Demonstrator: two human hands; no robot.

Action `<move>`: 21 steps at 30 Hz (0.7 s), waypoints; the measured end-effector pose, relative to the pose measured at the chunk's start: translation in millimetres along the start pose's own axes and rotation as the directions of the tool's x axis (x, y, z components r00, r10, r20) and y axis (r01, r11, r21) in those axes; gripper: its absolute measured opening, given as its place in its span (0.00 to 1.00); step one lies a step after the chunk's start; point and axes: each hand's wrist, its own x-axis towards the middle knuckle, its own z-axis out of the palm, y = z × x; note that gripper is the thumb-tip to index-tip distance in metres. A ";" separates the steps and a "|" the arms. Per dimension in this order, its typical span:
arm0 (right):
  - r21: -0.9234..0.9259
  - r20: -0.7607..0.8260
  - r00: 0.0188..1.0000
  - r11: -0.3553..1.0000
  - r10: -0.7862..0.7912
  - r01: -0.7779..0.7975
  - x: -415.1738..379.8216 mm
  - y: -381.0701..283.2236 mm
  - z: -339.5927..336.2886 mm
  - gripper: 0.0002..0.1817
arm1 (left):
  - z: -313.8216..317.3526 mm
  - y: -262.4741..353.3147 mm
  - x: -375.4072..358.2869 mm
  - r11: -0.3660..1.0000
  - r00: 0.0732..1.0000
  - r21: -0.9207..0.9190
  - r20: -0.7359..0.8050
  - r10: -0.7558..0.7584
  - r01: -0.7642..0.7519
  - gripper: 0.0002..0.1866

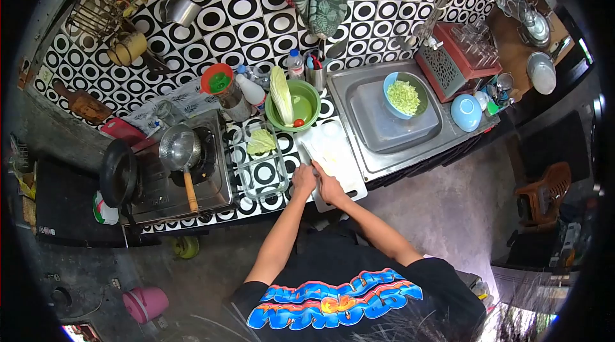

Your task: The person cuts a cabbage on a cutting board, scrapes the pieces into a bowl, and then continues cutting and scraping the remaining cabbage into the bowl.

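My left hand [304, 181] is closed at the left edge of a white cutting board [349, 172]; what its fingers hold, if anything, is hidden. Right beside it, my right hand [330, 189] is closed, seemingly around the handle of a knife [307, 151], whose blade points away from me along the board. Pale bits lie on the board. Left of my hands, a clear glass dish [264, 178] has a cabbage leaf [261, 141] at its far end. Beyond the board, a green basin [309, 100] holds a napa cabbage [280, 95] and a tomato [298, 123].
Right of the board is a steel sink [359, 95] with a blue bowl [389, 88] of shredded cabbage [403, 96]. A light blue bowl [466, 112] sits by its right edge. On the left, a stove [214, 196] carries a saucepan [176, 148] and a dark frying pan [118, 172].
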 end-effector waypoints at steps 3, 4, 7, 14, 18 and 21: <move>0.021 0.012 1.000 1.000 -0.010 0.009 -5.1 -6.6 -10.4 0.38 | -0.4 -0.7 -0.3 1.000 1.000 0.006 0.000 -0.007 0.007 0.18; -0.011 0.039 0.999 0.999 0.031 -0.031 -10.7 -8.2 -13.6 0.38 | -1.5 0.1 -0.6 1.000 1.000 0.001 -0.001 -0.011 0.011 0.18; -0.054 0.054 0.997 0.997 0.053 -0.050 -45.1 -2.4 -19.5 0.37 | -1.1 1.8 -4.5 1.000 1.000 -0.006 0.004 -0.017 0.017 0.21; -0.129 0.083 0.989 0.985 0.124 -0.112 -90.4 -8.1 -40.1 0.37 | -1.2 4.9 -9.3 0.999 0.999 -0.013 0.027 -0.039 0.039 0.36; -0.196 0.082 0.960 0.949 0.267 -0.247 -77.3 -6.2 -35.9 0.45 | -5.2 7.0 -13.4 0.999 1.000 -0.027 0.018 -0.020 0.021 0.37; -0.048 0.014 0.984 0.983 0.176 -0.175 -64.6 -2.8 -30.4 0.38 | -6.0 6.5 -14.7 0.999 1.000 -0.045 0.020 -0.022 0.023 0.37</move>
